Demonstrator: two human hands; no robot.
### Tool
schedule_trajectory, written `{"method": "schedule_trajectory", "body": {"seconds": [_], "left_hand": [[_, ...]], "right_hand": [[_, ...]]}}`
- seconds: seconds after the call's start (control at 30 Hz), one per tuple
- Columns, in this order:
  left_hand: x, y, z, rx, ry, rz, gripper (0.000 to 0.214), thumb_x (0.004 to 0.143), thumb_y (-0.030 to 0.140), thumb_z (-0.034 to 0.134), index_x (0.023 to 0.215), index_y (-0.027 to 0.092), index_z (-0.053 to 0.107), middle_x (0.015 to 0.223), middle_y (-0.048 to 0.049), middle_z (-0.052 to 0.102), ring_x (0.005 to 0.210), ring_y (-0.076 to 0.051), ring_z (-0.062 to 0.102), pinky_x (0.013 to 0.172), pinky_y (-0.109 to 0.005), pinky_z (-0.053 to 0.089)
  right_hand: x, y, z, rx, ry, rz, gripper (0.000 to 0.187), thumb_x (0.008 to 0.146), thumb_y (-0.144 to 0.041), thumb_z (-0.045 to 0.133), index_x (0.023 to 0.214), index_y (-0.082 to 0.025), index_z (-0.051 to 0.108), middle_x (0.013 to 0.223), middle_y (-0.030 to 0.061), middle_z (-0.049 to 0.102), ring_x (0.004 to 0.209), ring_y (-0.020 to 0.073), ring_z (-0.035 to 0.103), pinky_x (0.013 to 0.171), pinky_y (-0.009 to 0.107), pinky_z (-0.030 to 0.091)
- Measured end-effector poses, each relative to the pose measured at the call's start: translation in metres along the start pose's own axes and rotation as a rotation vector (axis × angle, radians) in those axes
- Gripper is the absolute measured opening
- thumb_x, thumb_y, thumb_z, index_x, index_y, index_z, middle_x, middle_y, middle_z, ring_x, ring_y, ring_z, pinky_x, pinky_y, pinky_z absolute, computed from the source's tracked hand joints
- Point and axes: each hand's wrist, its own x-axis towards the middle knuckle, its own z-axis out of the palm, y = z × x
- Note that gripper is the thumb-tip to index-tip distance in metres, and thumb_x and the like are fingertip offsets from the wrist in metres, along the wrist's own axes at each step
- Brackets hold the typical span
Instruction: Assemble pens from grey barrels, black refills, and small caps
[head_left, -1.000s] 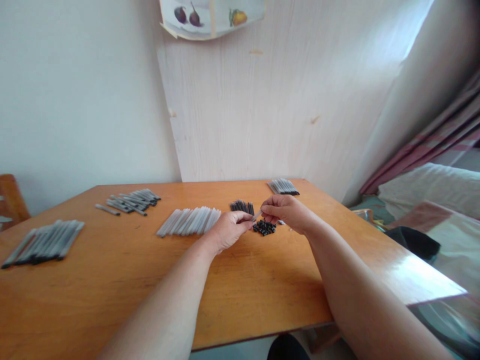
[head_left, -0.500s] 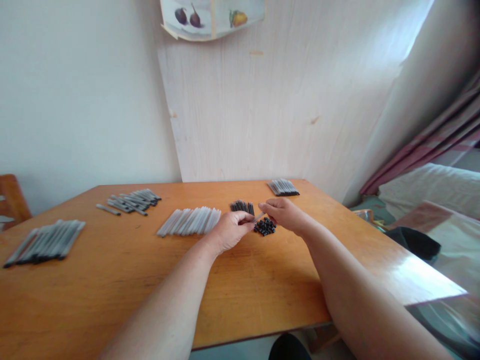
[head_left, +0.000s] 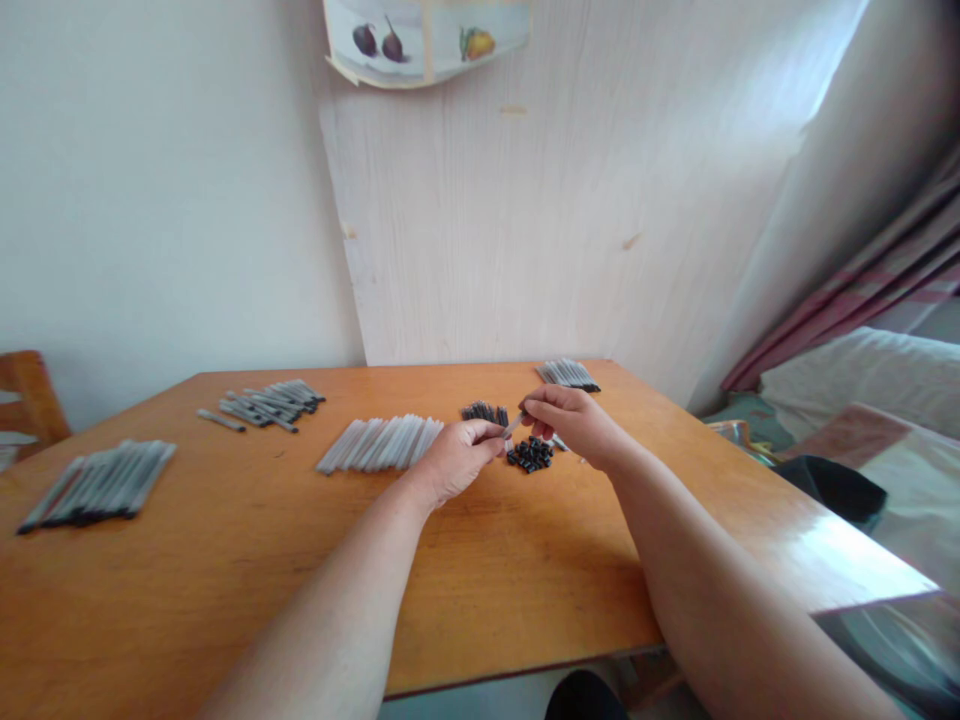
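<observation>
Both ends of one pale tube hide where left hand and right hand pinch it.

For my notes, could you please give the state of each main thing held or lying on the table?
Slim whitish plastic tube: held tilted
Left hand: grip closed on tube's lower end
Right hand: grip pinched at its upper end
Translucent white plastic tubes: side by side
Small black plastic cylinders: heaped
Thin black rods: bunched
Grey black-ended pens: lying in three groups

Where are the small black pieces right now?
In the head view, the black pieces lie piled on the table just right of centre, below the right hand.
</observation>
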Motion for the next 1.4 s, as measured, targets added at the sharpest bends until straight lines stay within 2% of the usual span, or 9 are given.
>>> {"method": "schedule_trajectory", "body": {"seconds": [0.23,0.43,0.57,0.7,0.8,0.97,1.07,1.17,1.4], "left_hand": [[-0.0011,0.0007,0.0009,0.005,0.008,0.010,0.029,0.078,0.030,0.063,0.101,0.014,0.070,0.091,-0.0064,0.071,0.083,-0.016,0.058,0.080,-0.030,0.043],[-0.0006,-0.0044,0.0033,0.000,0.012,0.022,0.029,0.076,0.032,0.066,0.099,0.015,0.070,0.099,-0.0075,0.071,0.092,-0.019,0.061,0.085,-0.032,0.044],[0.0002,-0.0063,0.0031,0.021,0.000,0.034,0.029,0.076,0.034,0.066,0.098,0.015,0.070,0.099,-0.0080,0.071,0.094,-0.020,0.062,0.087,-0.034,0.044],[-0.0001,-0.0038,0.0023,0.013,0.010,0.038,0.027,0.078,0.032,0.064,0.097,0.015,0.071,0.098,-0.0076,0.071,0.092,-0.019,0.061,0.087,-0.032,0.043],[-0.0004,-0.0015,0.0020,-0.001,0.008,0.017,0.028,0.078,0.032,0.063,0.099,0.014,0.070,0.094,-0.0072,0.071,0.085,-0.017,0.060,0.081,-0.030,0.043],[0.0006,-0.0013,0.0012,-0.035,-0.004,-0.011,0.032,0.078,0.033,0.062,0.102,0.013,0.070,0.089,-0.0077,0.070,0.081,-0.017,0.058,0.073,-0.029,0.042],[0.0010,-0.0032,0.0005,-0.026,-0.007,-0.012,0.032,0.079,0.035,0.061,0.101,0.013,0.070,0.088,-0.0076,0.070,0.081,-0.016,0.058,0.073,-0.029,0.042],[0.0005,-0.0046,0.0005,-0.013,-0.010,-0.004,0.031,0.079,0.035,0.061,0.100,0.014,0.070,0.090,-0.0070,0.070,0.080,-0.016,0.058,0.074,-0.029,0.042],[-0.0005,-0.0047,0.0039,-0.040,0.005,0.005,0.028,0.076,0.032,0.065,0.097,0.014,0.070,0.098,-0.0080,0.071,0.091,-0.018,0.060,0.084,-0.031,0.043]], "right_hand": [[-0.0008,0.0024,0.0022,-0.145,0.028,0.022,0.033,0.082,-0.050,0.054,0.073,-0.019,0.055,0.066,0.0025,0.061,0.051,0.0096,0.048,0.047,0.023,0.035],[0.0018,0.0049,0.0027,-0.378,0.054,-0.034,0.045,0.083,-0.058,0.049,0.060,-0.020,0.045,0.053,-0.0027,0.043,0.049,0.0098,0.036,0.046,0.025,0.026],[0.0034,0.0065,0.0024,-0.356,0.025,-0.024,0.053,0.081,-0.067,0.046,0.057,-0.020,0.041,0.053,-0.0032,0.038,0.050,0.0097,0.033,0.048,0.025,0.026],[0.0027,0.0061,0.0008,-0.276,0.083,0.014,0.057,0.085,-0.068,0.036,0.059,-0.019,0.047,0.051,-0.0007,0.045,0.048,0.0104,0.039,0.047,0.025,0.030],[0.0013,0.0023,-0.0007,-0.169,0.091,0.021,0.050,0.086,-0.062,0.040,0.069,-0.018,0.055,0.060,0.0025,0.056,0.050,0.0108,0.045,0.046,0.024,0.034],[-0.0005,-0.0020,-0.0007,-0.015,0.006,0.019,0.032,0.082,-0.049,0.056,0.084,-0.017,0.060,0.078,0.0053,0.065,0.058,0.0106,0.052,0.052,0.023,0.041],[-0.0014,-0.0014,-0.0001,-0.040,-0.010,0.011,0.028,0.081,-0.046,0.058,0.084,-0.018,0.060,0.078,0.0051,0.065,0.059,0.0106,0.053,0.052,0.023,0.041],[-0.0023,-0.0005,0.0003,-0.115,0.008,0.005,0.028,0.082,-0.046,0.057,0.077,-0.018,0.057,0.071,0.0035,0.063,0.056,0.0103,0.050,0.050,0.023,0.038],[0.0001,0.0043,0.0016,-0.306,0.060,-0.019,0.040,0.082,-0.055,0.053,0.063,-0.019,0.050,0.053,-0.0023,0.048,0.047,0.0090,0.039,0.044,0.023,0.027]]}}
